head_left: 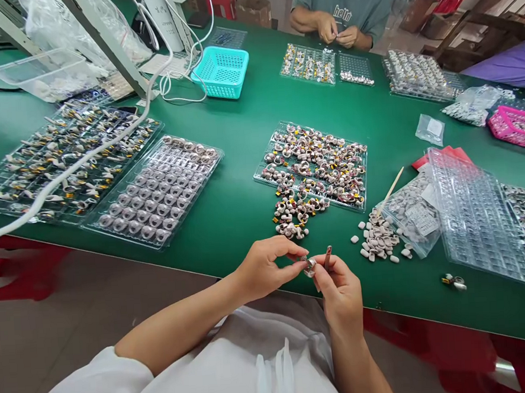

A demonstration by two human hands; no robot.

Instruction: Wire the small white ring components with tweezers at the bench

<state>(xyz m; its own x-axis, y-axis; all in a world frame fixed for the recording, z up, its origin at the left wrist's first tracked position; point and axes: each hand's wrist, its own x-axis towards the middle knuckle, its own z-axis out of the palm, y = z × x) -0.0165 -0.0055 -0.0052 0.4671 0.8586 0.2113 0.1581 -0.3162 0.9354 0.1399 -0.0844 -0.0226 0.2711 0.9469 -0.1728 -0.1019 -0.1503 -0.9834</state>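
Note:
My left hand (267, 267) pinches a small ring-shaped part (310, 269) with a shiny metallic surface, close to the table's front edge. My right hand (341, 286) closes round a thin dark-handled tool, perhaps tweezers (328, 258), whose end sticks up past the index finger. The right thumb and fingertips also meet the small part, so both hands touch there. Just beyond the hands lies a loose pile of small beige parts with yellow tabs (290, 212). To the right is a heap of small beige caps (379, 237).
A clear tray (367, 205) holds more tabbed parts ahead. Left stand a tray of cup-shaped parts (163, 244) and a larger full tray (59, 218). A white cable (40, 201) crosses it. A turquoise basket (222, 74) sits behind. Stacked empty-looking trays (481, 213) lie right. A co-worker (344, 13) sits opposite.

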